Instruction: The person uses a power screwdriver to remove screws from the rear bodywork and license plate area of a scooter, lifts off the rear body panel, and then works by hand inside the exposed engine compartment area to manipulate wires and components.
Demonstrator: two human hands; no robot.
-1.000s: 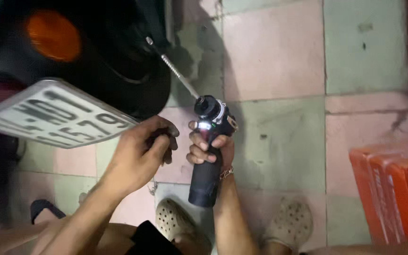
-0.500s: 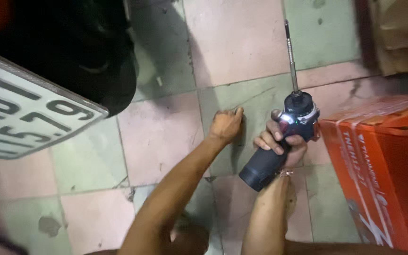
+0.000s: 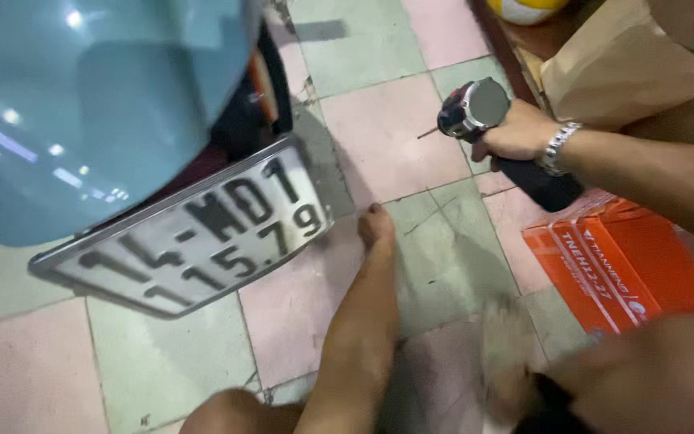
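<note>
The right hand (image 3: 517,133), at 2 o'clock in the view, has its fingers clamped around the grip of a black cordless drill (image 3: 475,108) with a thin steel bit (image 3: 427,133). The bit points toward 9 o'clock, held above the pink and green tiled floor (image 3: 379,137) and well apart from everything else. The left hand (image 3: 377,227) is stretched down near the centre, its fingertips at the floor. It lies just off the 3 o'clock corner of the white rectangular metal number plate with black characters (image 3: 194,233), which hangs under the glossy teal scooter body (image 3: 82,104). The hand is seen end-on, so I cannot tell whether its fingers are apart or pinched on something small. A flat orange cardboard box (image 3: 620,265) lies at 4 o'clock and crumpled brown paper (image 3: 628,72) at 1 o'clock. To do this well, I judge the drill should stay off the trigger, with the bit aimed away from the left forearm. The reach at the floor goes best slow and by fingertip, with the eyes on the tile joints, where a small part could hide. The plate's edge is near that wrist and worth avoiding.
</note>
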